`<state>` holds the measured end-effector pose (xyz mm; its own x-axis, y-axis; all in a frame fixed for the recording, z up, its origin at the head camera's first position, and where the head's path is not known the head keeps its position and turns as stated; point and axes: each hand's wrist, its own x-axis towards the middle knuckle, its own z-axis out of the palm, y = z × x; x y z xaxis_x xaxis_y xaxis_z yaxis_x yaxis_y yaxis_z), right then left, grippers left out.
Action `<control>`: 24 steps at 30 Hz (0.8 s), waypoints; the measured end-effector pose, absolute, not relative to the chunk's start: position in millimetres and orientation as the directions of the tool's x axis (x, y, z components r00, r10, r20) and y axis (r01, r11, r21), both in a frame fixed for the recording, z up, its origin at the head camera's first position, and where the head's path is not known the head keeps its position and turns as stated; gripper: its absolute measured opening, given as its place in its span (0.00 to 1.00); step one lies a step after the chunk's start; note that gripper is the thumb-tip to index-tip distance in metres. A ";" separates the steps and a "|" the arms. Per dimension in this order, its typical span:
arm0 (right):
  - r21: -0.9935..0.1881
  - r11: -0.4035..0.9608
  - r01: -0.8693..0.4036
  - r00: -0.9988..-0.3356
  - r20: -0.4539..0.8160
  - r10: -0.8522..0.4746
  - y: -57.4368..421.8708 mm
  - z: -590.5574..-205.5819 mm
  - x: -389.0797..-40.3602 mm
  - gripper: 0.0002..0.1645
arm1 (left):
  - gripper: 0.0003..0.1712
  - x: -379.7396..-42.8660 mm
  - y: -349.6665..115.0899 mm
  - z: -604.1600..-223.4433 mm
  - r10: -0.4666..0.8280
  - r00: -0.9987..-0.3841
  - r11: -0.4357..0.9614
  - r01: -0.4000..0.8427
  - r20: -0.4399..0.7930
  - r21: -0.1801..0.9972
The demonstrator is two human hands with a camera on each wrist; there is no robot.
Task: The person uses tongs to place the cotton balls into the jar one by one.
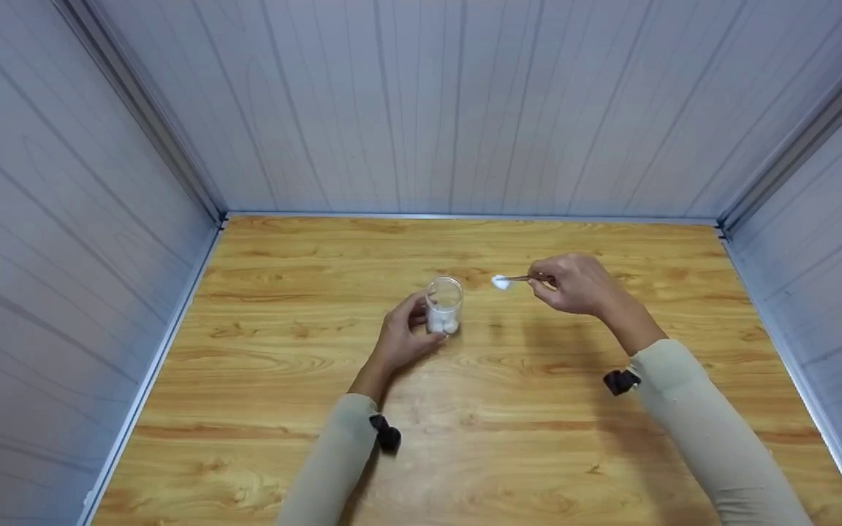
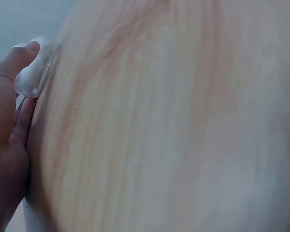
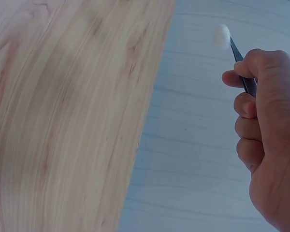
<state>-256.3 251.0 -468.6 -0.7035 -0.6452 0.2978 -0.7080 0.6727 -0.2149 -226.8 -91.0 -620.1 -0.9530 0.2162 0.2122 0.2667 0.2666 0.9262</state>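
My left hand (image 1: 400, 337) holds a clear glass jar (image 1: 444, 294) upright on the table, fingers and thumb around its side. White cotton balls (image 1: 443, 323) lie in its lower part; in the left wrist view the thumb presses along the glass in front of the white cotton (image 2: 33, 72). To the right of the jar, my right hand (image 1: 576, 285) pinches dark tweezers (image 3: 236, 49) between thumb and forefinger, the other fingers curled in. The tweezer tips grip a single cotton ball (image 1: 501, 282), held apart from the jar and above the table.
A wood-grain table (image 1: 289, 409) spreads under both hands. Pale panel walls (image 1: 421, 109) enclose it at the back, left and right, with metal trim (image 1: 465, 216) along the table's edges. Each sleeve carries a small black device (image 1: 621, 381) near the wrist.
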 end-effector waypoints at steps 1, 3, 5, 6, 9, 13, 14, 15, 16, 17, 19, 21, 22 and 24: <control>-0.215 0.673 -0.708 -0.704 0.298 -0.645 249.8 -468.2 -256.6 0.07 | 0.44 -227.0 -91.0 -620.4 0.216 -0.953 0.268 0.268 0.213 0.926; -0.218 0.677 -0.703 -0.709 0.290 -0.643 247.1 -467.2 -257.2 0.07 | 0.44 -227.4 -90.9 -621.1 0.216 -0.953 0.272 0.266 0.211 0.925; -0.225 0.681 -0.697 -0.716 0.278 -0.641 244.0 -465.9 -257.8 0.08 | 0.44 -227.5 -90.5 -621.4 0.215 -0.955 0.275 0.262 0.207 0.925; -0.231 0.681 -0.695 -0.718 0.275 -0.639 242.4 -465.3 -258.0 0.08 | 0.44 -227.6 -90.6 -621.7 0.216 -0.955 0.279 0.261 0.205 0.924; -0.242 0.679 -0.693 -0.721 0.270 -0.639 237.9 -464.8 -258.9 0.07 | 0.44 -227.6 -91.0 -621.7 0.218 -0.955 0.287 0.258 0.199 0.922; -0.238 0.668 -0.705 -0.708 0.289 -0.644 232.0 -466.7 -260.3 0.06 | 0.45 -227.3 -92.1 -621.5 0.225 -0.950 0.293 0.277 0.216 0.915; -0.238 0.665 -0.708 -0.705 0.292 -0.646 230.3 -467.1 -260.6 0.06 | 0.45 -227.1 -92.4 -621.6 0.227 -0.949 0.292 0.282 0.220 0.914; -0.237 0.663 -0.710 -0.703 0.295 -0.648 228.7 -467.4 -261.0 0.06 | 0.45 -227.0 -92.6 -621.8 0.227 -0.948 0.289 0.285 0.224 0.914; -0.237 0.660 -0.713 -0.700 0.295 -0.650 226.9 -467.3 -261.1 0.07 | 0.45 -227.0 -92.7 -622.0 0.227 -0.947 0.287 0.286 0.225 0.914; -0.237 0.659 -0.714 -0.699 0.294 -0.652 225.2 -467.2 -261.3 0.07 | 0.45 -227.1 -92.8 -622.2 0.226 -0.948 0.283 0.284 0.224 0.916; -0.243 0.655 -0.716 -0.698 0.292 -0.654 221.5 -466.3 -261.3 0.07 | 0.45 -227.3 -92.9 -622.2 0.224 -0.949 0.275 0.281 0.223 0.919; -0.246 0.651 -0.718 -0.695 0.294 -0.656 218.0 -465.9 -261.5 0.08 | 0.45 -227.7 -93.0 -622.2 0.222 -0.949 0.266 0.279 0.223 0.923; -0.248 0.649 -0.719 -0.694 0.295 -0.656 216.3 -466.0 -261.7 0.08 | 0.45 -227.9 -93.0 -622.2 0.222 -0.949 0.263 0.279 0.223 0.924; -0.253 0.647 -0.719 -0.694 0.301 -0.654 213.4 -466.1 -261.9 0.08 | 0.44 -228.4 -92.7 -622.4 0.222 -0.949 0.261 0.280 0.225 0.924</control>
